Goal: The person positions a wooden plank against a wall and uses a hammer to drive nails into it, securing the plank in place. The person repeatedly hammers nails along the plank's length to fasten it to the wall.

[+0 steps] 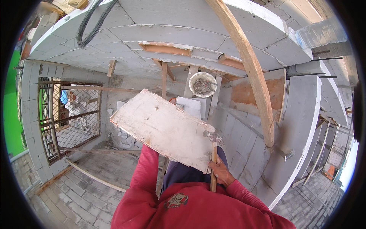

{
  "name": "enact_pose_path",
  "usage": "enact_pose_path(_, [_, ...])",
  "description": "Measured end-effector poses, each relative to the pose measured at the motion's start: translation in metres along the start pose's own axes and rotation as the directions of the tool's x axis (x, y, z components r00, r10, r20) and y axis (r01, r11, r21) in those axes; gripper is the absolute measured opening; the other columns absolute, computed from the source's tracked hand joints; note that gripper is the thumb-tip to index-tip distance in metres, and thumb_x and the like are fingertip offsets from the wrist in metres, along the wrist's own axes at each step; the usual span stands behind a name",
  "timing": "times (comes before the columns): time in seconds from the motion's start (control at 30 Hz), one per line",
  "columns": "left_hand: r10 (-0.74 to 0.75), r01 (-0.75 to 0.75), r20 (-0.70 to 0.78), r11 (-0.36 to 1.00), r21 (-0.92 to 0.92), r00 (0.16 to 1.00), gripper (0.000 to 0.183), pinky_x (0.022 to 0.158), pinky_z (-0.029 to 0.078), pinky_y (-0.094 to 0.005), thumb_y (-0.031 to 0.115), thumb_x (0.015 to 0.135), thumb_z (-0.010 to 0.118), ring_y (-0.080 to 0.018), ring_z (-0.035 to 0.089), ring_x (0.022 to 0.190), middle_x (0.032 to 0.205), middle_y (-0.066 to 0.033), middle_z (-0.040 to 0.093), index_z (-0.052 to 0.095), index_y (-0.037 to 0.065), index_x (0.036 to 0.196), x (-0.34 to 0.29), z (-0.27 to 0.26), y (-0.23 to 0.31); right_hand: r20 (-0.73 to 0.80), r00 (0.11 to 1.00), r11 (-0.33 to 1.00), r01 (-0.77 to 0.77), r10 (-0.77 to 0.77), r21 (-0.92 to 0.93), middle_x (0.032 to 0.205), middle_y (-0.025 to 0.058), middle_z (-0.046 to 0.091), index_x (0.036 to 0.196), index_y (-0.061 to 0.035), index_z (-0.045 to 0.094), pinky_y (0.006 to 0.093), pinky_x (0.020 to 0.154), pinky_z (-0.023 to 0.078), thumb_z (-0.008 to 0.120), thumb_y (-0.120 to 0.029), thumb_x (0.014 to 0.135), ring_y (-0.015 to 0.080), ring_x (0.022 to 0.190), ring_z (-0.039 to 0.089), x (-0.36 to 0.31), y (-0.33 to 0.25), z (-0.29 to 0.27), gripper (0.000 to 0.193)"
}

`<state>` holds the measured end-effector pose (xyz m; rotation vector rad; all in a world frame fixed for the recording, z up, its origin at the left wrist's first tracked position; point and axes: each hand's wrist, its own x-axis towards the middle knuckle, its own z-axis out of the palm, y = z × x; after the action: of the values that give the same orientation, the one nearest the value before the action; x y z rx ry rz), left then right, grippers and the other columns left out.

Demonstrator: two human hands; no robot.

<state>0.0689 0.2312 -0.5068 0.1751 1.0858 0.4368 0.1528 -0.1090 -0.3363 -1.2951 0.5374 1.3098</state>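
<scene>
A flat, dirty-white board [164, 128] with a reddish edge slants across the middle in front of my body. My left arm in its red sleeve reaches under the board's near edge, and the hand is hidden behind it. My right hand [222, 171] is closed around the wooden handle of a hammer [214, 156], at the board's right end. The hammer's metal head points away from me and overlaps the board's right corner. Whether my right fingers also press on the board, I cannot tell.
A bucket [203, 84] with tools stands beyond the board, near a white block [188, 107]. A long timber [248, 65] leans on the right. Block walls rise ahead, with a plastic bottle [322, 33] on top. A metal window grille [70, 114] is at left.
</scene>
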Motion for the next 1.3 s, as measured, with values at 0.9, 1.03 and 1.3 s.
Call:
enact_pose_path(0.9, [0.758, -0.783, 0.328, 0.364, 0.504, 0.563, 0.044, 0.066, 0.048, -0.0263, 0.035, 0.114, 0.055, -0.0096, 0.06, 0.07, 0.077, -0.0012, 0.063, 0.063, 0.004, 0.083, -0.251, 0.193, 0.168, 0.202, 0.921, 0.942, 0.336, -0.334, 0.023, 0.121, 0.0244, 0.068, 0.137, -0.0036, 0.037, 0.0348, 0.058, 0.064, 0.048, -0.049, 0.114, 0.0347, 0.077, 0.078, -0.061, -0.099, -0.025, 0.053])
enact_pose_path(1.03, [0.821, -0.803, 0.272, 0.326, 0.499, 0.502, 0.043, 0.066, 0.049, -0.0257, 0.034, 0.114, 0.055, -0.0097, 0.06, 0.069, 0.077, -0.0013, 0.063, 0.063, 0.005, 0.083, -0.255, 0.19, 0.167, 0.223, 0.858, 0.886, 0.453, -0.463, 0.095, 0.111, 0.0202, 0.07, 0.135, -0.0043, 0.036, 0.0313, 0.052, 0.059, 0.059, -0.044, 0.111, 0.0276, 0.068, 0.075, -0.088, -0.103, -0.014, 0.052])
enact_pose_path(1.3, [0.819, -0.843, 0.255, 0.426, 0.328, 0.514, 0.036, 0.07, 0.05, -0.0249, 0.042, 0.113, 0.058, -0.0106, 0.061, 0.082, 0.091, -0.0003, 0.063, 0.063, 0.008, 0.105, -0.269, 0.217, 0.159, 0.277, 0.724, 0.684, 0.689, -0.632, -0.241, 0.105, 0.0118, 0.074, 0.143, 0.0017, 0.034, 0.0287, 0.064, 0.059, 0.086, -0.009, 0.088, 0.0149, 0.075, 0.071, -0.174, -0.136, -0.005, 0.076])
